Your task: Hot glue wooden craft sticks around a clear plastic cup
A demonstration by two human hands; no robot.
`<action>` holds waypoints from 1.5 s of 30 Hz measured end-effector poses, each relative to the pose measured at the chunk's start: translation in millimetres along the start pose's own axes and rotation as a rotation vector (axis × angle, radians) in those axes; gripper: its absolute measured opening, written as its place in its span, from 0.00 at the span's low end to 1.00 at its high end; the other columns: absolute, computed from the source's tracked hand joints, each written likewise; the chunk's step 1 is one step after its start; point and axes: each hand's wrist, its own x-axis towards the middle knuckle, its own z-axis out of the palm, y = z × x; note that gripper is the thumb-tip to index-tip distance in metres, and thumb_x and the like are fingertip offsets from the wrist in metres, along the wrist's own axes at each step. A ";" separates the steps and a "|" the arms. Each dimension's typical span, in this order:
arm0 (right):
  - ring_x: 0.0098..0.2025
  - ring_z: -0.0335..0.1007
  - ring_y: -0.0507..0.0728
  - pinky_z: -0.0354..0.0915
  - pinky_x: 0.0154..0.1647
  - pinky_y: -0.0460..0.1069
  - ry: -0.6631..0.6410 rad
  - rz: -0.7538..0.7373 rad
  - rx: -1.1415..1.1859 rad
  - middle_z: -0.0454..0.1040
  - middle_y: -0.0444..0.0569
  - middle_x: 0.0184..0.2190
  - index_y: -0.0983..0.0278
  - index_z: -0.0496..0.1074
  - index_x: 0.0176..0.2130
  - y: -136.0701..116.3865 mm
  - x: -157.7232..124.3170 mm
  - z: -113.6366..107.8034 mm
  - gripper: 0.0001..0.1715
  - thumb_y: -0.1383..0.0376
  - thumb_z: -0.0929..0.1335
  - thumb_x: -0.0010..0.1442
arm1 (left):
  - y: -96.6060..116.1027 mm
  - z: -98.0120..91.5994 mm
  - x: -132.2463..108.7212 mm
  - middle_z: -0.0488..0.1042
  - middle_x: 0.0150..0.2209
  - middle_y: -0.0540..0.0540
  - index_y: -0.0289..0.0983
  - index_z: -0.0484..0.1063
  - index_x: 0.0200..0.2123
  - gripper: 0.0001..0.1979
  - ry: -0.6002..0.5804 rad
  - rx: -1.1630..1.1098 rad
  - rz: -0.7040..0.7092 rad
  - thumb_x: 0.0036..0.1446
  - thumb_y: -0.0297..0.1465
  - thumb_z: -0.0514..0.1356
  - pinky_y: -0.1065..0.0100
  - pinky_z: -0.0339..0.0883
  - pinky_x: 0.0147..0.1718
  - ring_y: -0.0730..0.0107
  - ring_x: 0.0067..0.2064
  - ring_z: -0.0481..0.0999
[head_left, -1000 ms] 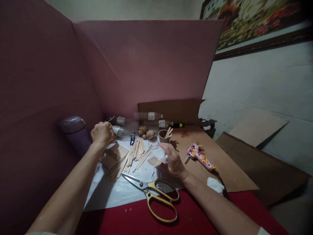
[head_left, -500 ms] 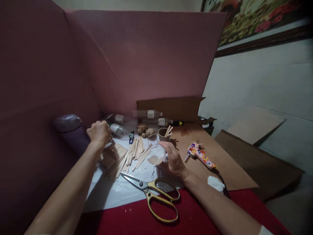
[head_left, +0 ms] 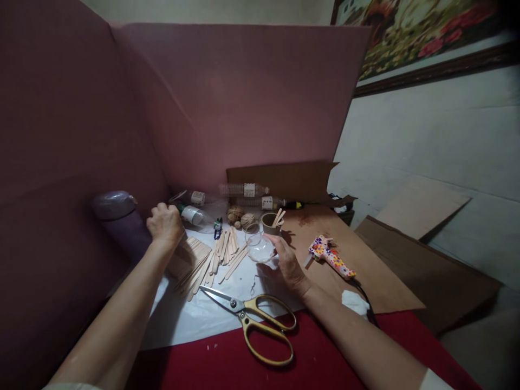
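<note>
My right hand [head_left: 289, 268] curls around the side of a clear plastic cup-like piece [head_left: 260, 250], apparently a cut bottle section, tilted above the white sheet. My left hand [head_left: 166, 225] is closed in a fist beside the purple bottle [head_left: 116, 208]; its fingertips face away, so I cannot see what is in them. Just right of that hand lies a pile of flat wooden craft sticks [head_left: 190, 257], with loose craft sticks [head_left: 223, 246] fanned out further right. Large scissors [head_left: 244, 314] with gold handles lie partly open in front of both hands.
Behind are plastic bottles [head_left: 193, 215], twine balls [head_left: 234, 215] and a brown cup [head_left: 270, 225] holding several sticks. A flower-patterned glue gun [head_left: 331, 257] rests on cardboard [head_left: 377, 287] at right, beside a crumpled white piece [head_left: 355, 302]. Pink panels [head_left: 244, 97] stand behind and left.
The clear plastic piece has tipped slightly in my right hand, and the pale patch at its lower edge no longer shows. My left hand stays near the purple bottle, turned a little.
</note>
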 end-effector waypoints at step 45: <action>0.26 0.68 0.54 0.70 0.28 0.51 -0.077 0.310 0.105 0.77 0.58 0.45 0.67 0.63 0.58 -16.5 4.2 -1.7 0.38 0.51 0.72 0.55 | 90.8 -13.7 -124.7 0.56 0.08 0.61 0.36 0.70 0.30 0.14 -0.542 -1.967 -0.506 0.32 0.26 0.59 0.77 0.40 0.10 0.81 0.10 0.50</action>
